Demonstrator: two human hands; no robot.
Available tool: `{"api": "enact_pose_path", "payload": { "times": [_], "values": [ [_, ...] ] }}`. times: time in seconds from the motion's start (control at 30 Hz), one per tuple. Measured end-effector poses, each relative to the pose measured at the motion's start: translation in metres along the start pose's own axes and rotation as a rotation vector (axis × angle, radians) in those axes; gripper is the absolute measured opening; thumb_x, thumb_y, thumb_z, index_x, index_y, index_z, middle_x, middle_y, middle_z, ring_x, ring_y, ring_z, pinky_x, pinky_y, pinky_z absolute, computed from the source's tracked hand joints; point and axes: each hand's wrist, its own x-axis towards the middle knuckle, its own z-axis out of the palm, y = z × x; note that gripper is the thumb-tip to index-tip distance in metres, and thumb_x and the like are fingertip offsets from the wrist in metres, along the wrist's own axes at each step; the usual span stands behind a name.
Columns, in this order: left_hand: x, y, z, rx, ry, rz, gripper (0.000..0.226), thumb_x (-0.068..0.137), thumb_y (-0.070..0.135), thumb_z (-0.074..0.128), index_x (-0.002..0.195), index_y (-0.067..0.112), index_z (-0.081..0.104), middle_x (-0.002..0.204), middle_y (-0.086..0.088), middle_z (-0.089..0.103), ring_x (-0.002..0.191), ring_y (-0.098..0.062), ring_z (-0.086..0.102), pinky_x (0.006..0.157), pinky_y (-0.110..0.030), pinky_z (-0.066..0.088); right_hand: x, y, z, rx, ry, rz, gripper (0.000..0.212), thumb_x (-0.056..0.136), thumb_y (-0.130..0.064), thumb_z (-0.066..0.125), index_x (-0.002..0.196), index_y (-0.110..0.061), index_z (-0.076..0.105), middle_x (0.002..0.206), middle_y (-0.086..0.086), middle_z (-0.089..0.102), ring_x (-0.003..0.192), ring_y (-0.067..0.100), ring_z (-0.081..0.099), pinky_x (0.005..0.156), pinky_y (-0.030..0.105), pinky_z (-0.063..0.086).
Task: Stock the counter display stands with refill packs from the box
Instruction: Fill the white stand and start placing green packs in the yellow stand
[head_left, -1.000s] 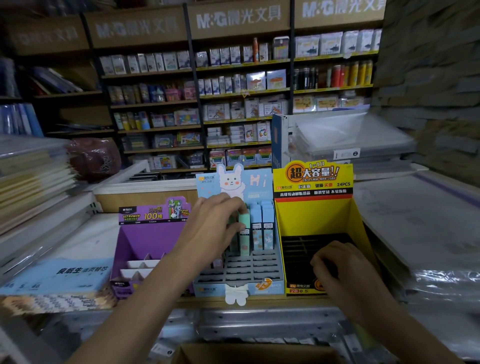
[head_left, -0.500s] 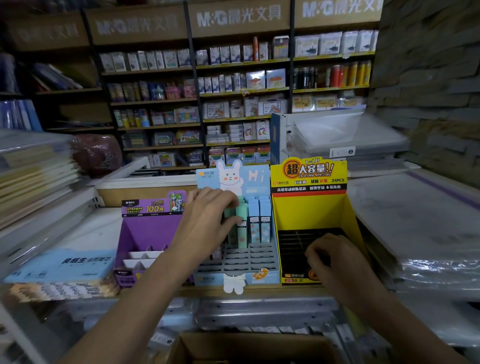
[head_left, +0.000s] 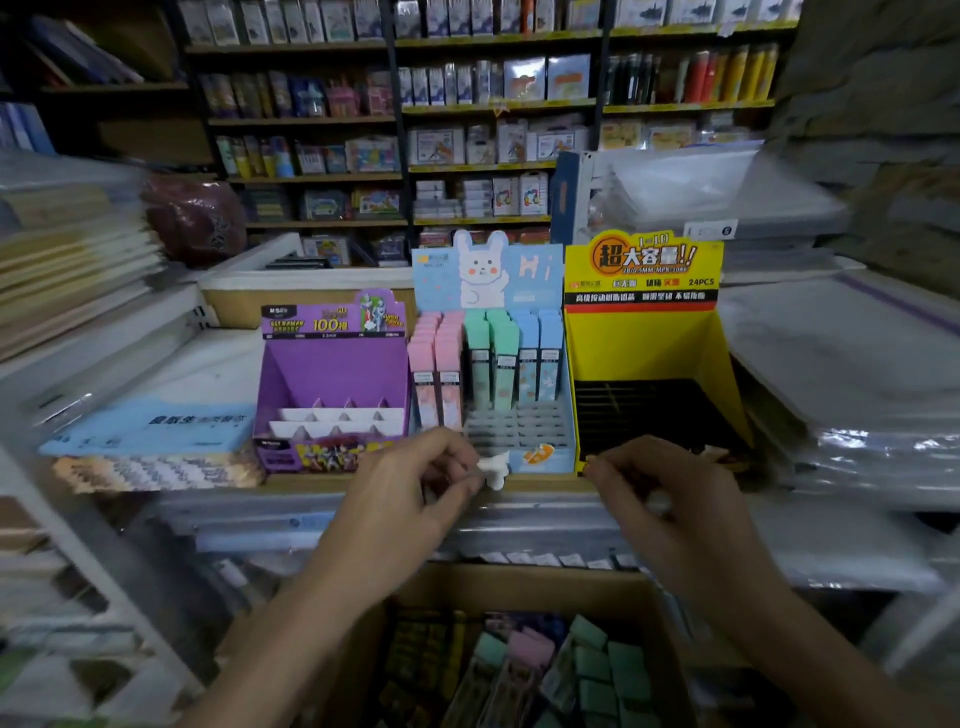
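left hand (head_left: 410, 499): curling by blue bunny cardboard stand (head_left: 524, 283), hold unclear
right hand (head_left: 670, 499): curling at yellow cardboard stand (head_left: 644, 343), hold unclear

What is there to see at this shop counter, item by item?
purple stand: one, purple, counter left.
blue stand: one, pale blue, counter middle.
refill packs: several, pink, green, blue, upright in blue stand.
yellow stand: one, yellow, counter right.
cardboard box: one, brown, below counter.
boxed packs: several, green, pink, in cardboard box.
shelves: several, dark with yellow edges, behind.
left grip: one, bare hand, before blue stand.
right grip: one, bare hand, before yellow stand.
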Motion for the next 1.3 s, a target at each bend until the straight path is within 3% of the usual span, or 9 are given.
{"api": "enact_pose_path", "payload": {
  "times": [0.27, 0.4, 0.57, 0.67, 0.8, 0.97, 1.03, 1.13, 1.3],
  "values": [
    [-0.070, -0.041, 0.008, -0.073, -0.118, -0.269, 0.015, 0.089, 0.028, 0.074, 0.095, 0.040, 0.068, 0.088, 0.020, 0.069, 0.081, -0.008, 0.066, 0.074, -0.033, 0.055, -0.055, 0.008, 0.055, -0.007, -0.155, 0.215, 0.025, 0.088, -0.010, 0.071, 0.083, -0.034, 0.067, 0.079, -0.027, 0.063, 0.076, -0.008, 0.060, 0.061, 0.001, 0.039],
    [-0.102, -0.066, 0.010, -0.076, -0.128, -0.352, 0.021, 0.089, 0.021, 0.075, 0.096, 0.040, 0.068, 0.092, 0.025, 0.068, 0.089, 0.001, 0.064, 0.078, -0.022, 0.052, -0.079, 0.013, 0.083, 0.028, -0.198, 0.322, 0.021, 0.087, -0.007, 0.071, 0.086, -0.028, 0.071, 0.073, -0.020, 0.065, 0.078, -0.007, 0.062, 0.065, 0.001, 0.041],
    [-0.140, -0.094, 0.018, -0.138, -0.164, -0.494, 0.020, 0.089, 0.009, 0.073, 0.095, 0.028, 0.070, 0.096, 0.017, 0.070, 0.094, 0.005, 0.064, 0.083, -0.014, 0.051, -0.109, 0.017, 0.119, 0.037, -0.282, 0.402, 0.008, 0.089, -0.009, 0.072, 0.089, -0.016, 0.075, 0.084, -0.009, 0.073, 0.081, -0.002, 0.067, 0.070, 0.012, 0.052],
    [-0.162, -0.103, 0.029, -0.145, -0.244, -0.593, 0.020, 0.093, 0.014, 0.069, 0.107, 0.028, 0.066, 0.104, 0.013, 0.068, 0.097, 0.000, 0.064, 0.076, -0.007, 0.048, -0.128, 0.022, 0.138, -0.009, -0.327, 0.446, 0.007, 0.089, -0.011, 0.072, 0.086, -0.017, 0.074, 0.083, -0.008, 0.073, 0.079, 0.002, 0.067, 0.070, 0.017, 0.053],
    [-0.190, -0.108, 0.045, -0.106, -0.392, -0.736, 0.039, 0.097, 0.024, 0.064, 0.133, 0.029, 0.052, 0.125, 0.010, 0.059, 0.117, -0.010, 0.057, 0.088, -0.022, 0.046, -0.155, 0.028, 0.164, 0.029, -0.466, 0.590, 0.021, 0.092, -0.013, 0.068, 0.087, -0.033, 0.071, 0.082, -0.017, 0.070, 0.078, -0.001, 0.066, 0.066, 0.012, 0.049],
    [-0.200, -0.108, 0.053, -0.060, -0.484, -0.876, 0.056, 0.097, 0.023, 0.064, 0.147, 0.025, 0.039, 0.138, 0.004, 0.055, 0.124, -0.014, 0.054, 0.090, -0.021, 0.043, -0.173, 0.035, 0.199, 0.146, -0.614, 0.725, 0.025, 0.094, 0.000, 0.057, 0.101, -0.016, 0.075, 0.094, -0.002, 0.074, 0.089, 0.013, 0.070, 0.083, 0.039, 0.059],
    [-0.196, -0.111, 0.054, -0.057, -0.533, -0.943, 0.056, 0.097, 0.021, 0.061, 0.147, 0.026, 0.037, 0.124, 0.004, 0.058, 0.100, -0.005, 0.058, 0.072, -0.016, 0.046, -0.173, 0.036, 0.210, 0.139, -0.700, 0.700, 0.029, 0.093, 0.003, 0.054, 0.107, -0.012, 0.075, 0.105, 0.002, 0.074, 0.097, 0.014, 0.068, 0.087, 0.030, 0.058],
    [-0.195, -0.112, 0.056, -0.030, -0.584, -1.020, 0.044, 0.095, 0.023, 0.059, 0.134, 0.026, 0.041, 0.104, 0.008, 0.056, 0.082, -0.001, 0.053, 0.057, -0.016, 0.040, -0.172, 0.035, 0.218, 0.172, -0.818, 0.662, 0.027, 0.096, -0.003, 0.052, 0.109, -0.012, 0.073, 0.106, 0.002, 0.071, 0.097, 0.014, 0.065, 0.076, 0.014, 0.050],
    [-0.191, -0.112, 0.058, 0.040, -0.638, -1.105, 0.034, 0.095, 0.019, 0.057, 0.126, 0.019, 0.044, 0.111, 0.000, 0.055, 0.099, -0.017, 0.052, 0.080, -0.031, 0.042, -0.167, 0.045, 0.224, 0.100, -0.937, 0.715, 0.028, 0.091, -0.003, 0.056, 0.115, -0.012, 0.067, 0.108, 0.004, 0.068, 0.087, 0.012, 0.062, 0.061, 0.014, 0.047]
  ]
}}
